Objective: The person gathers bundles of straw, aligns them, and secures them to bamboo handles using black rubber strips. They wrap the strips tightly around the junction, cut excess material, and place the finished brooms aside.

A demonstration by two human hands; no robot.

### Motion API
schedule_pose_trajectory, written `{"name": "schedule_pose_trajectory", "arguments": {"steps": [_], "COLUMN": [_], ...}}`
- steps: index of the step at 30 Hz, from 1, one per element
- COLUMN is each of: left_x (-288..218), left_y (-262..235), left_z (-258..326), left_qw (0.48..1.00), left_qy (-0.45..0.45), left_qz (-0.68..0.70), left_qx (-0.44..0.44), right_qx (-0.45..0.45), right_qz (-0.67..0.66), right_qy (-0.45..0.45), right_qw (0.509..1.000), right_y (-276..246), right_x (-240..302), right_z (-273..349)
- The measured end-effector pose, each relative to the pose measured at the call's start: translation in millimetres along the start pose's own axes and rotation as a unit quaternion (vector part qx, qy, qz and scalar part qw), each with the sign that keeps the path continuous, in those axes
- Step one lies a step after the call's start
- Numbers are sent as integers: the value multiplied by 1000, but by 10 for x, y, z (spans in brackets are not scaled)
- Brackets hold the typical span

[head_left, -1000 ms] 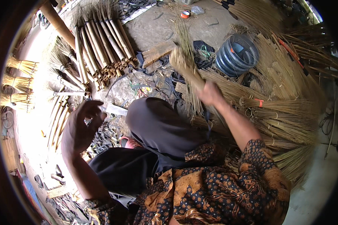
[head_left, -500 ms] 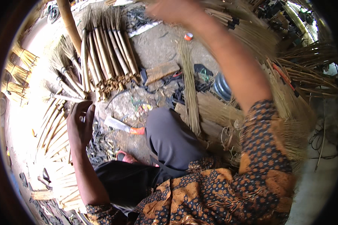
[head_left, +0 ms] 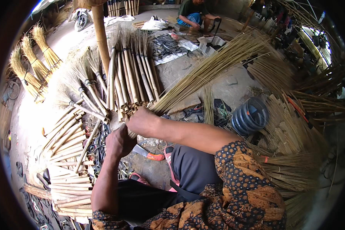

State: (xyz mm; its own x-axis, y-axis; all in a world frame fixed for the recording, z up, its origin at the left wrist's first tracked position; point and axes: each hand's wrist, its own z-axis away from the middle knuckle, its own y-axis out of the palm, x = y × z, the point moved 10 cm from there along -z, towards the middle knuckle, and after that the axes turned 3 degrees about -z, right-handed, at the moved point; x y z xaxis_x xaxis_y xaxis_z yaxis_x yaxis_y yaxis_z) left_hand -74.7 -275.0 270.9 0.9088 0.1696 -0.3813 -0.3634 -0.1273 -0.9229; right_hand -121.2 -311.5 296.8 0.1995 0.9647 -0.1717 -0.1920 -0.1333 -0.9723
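Observation:
A long bundle of thin, stiff straw-coloured broom bristles (head_left: 214,73) slants from my hands up toward the far right, its loose ends fanned out. My right hand (head_left: 142,122) is closed round its near end. Just below and to the left, my left hand (head_left: 120,142) is a fist against the same butt end; its fingertips are hidden. Under my hands a knife with an orange-red handle (head_left: 155,157) lies on the ground. Beyond them stand short-handled brooms (head_left: 132,76), side by side with bristles away from me.
Cut bamboo handles (head_left: 69,191) are stacked at the left. A dark ribbed bucket (head_left: 250,117) stands right of my knee, near more bristle bundles (head_left: 291,168). A bamboo post (head_left: 101,38) rises behind the brooms. Another person (head_left: 195,17) sits at the back by a white crate (head_left: 211,45).
My right arm has come down from its far reach, and a bristle bundle is now in my grip. My left hand has moved in beside the right. The view has tilted up.

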Motion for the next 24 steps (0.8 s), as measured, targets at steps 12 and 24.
{"name": "schedule_pose_trajectory", "arguments": {"steps": [12, 24], "left_x": [248, 27], "left_y": [-49, 407], "left_z": [117, 200], "left_qw": [973, 910], "left_qy": [-96, -99], "left_qz": [203, 402], "left_qx": [-63, 37], "right_qx": [-501, -238], "right_qz": [-85, -572], "right_qy": [341, 285], "right_qw": [791, 732], "right_y": [-403, 1367], "right_x": [-1522, -1461], "right_z": [2259, 1710]}}
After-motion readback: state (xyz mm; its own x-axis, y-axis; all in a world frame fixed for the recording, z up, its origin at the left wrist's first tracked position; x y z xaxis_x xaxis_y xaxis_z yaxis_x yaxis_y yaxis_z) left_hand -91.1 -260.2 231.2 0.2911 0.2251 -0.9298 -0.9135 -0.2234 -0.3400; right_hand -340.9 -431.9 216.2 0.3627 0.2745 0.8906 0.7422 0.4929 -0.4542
